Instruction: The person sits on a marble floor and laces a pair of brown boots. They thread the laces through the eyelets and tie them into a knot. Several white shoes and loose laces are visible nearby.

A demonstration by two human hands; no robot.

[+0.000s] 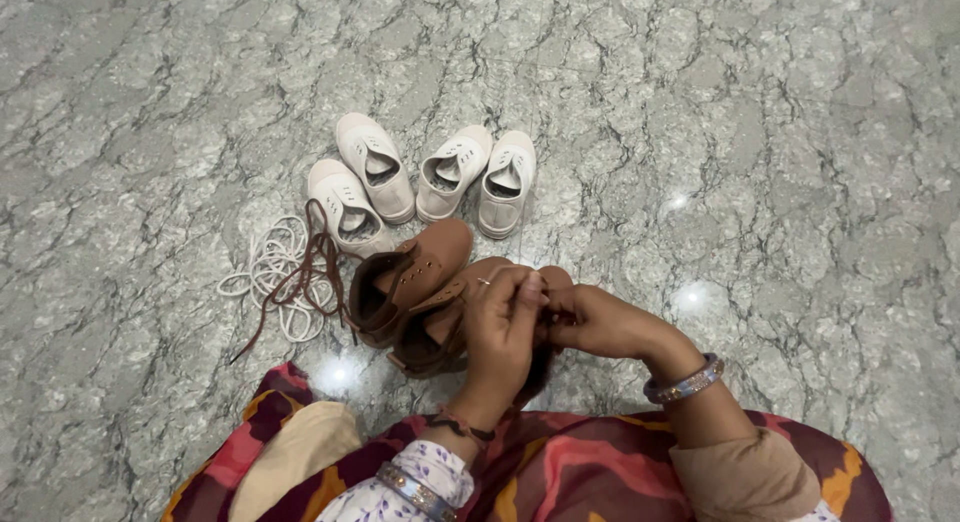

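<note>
Both hands meet at centre frame, just below the middle, over a brown boot. The left hand (500, 332) lies on top of the near brown boot (440, 327), fingers curled and pressed together, tips pinching something thin at the boot's right edge; what it is, cannot tell. The right hand (600, 324) comes in from the right, fingertips bunched and pinching at the same spot, touching the left fingertips. A second brown boot (415, 272) lies just up-left of the first, touching it, opening facing left. A brown lace (300, 282) trails from it down-left across the floor. A heap of white laces (270, 272) sits left of centre, under the brown lace. Four white sneakers (425, 182) stand in a loose row in the upper middle, just above the boots. Grey marbled floor (780, 132) all around. Bangles (685, 382) on the right wrist; red patterned cloth (590, 472) along the bottom edge.
</note>
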